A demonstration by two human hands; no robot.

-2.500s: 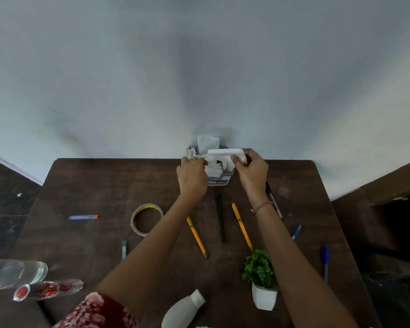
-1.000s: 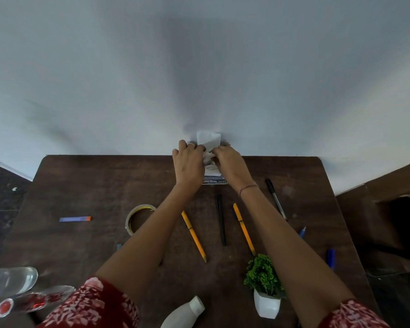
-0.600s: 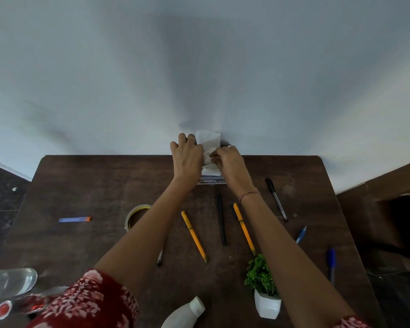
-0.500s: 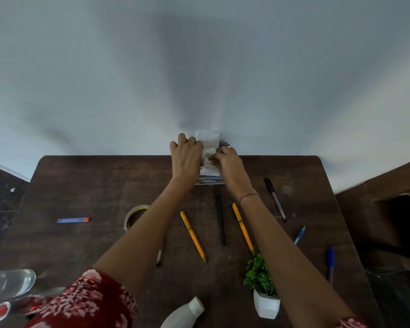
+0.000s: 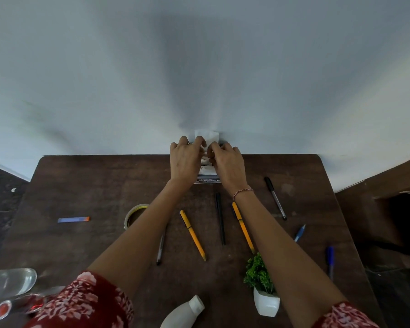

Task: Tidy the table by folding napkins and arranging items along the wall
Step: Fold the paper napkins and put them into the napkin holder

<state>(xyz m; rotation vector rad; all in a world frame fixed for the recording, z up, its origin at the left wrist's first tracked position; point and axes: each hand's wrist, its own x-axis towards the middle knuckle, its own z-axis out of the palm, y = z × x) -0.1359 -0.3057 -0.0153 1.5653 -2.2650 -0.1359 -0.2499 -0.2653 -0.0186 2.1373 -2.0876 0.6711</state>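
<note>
left hand [image 5: 184, 159] and right hand [image 5: 228, 163] pinch napkins [image 5: 206, 136] at the wall [image 5: 199, 67]; pens [image 5: 192, 234], plant [image 5: 258, 273], bottle [image 5: 182, 316] not yet arranged.

matt dark wood table [image 5: 85, 185], soft white paper napkins [image 5: 207, 137], glossy plastic bottle [image 5: 182, 314].

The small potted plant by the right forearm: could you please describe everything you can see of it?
The potted plant has bushy green leaves, possibly artificial, in a glossy white, angular pot. It stands upright on the brown table near its front edge, right of the lying white bottle. The right forearm passes close beside it; contact cannot be judged.
</note>
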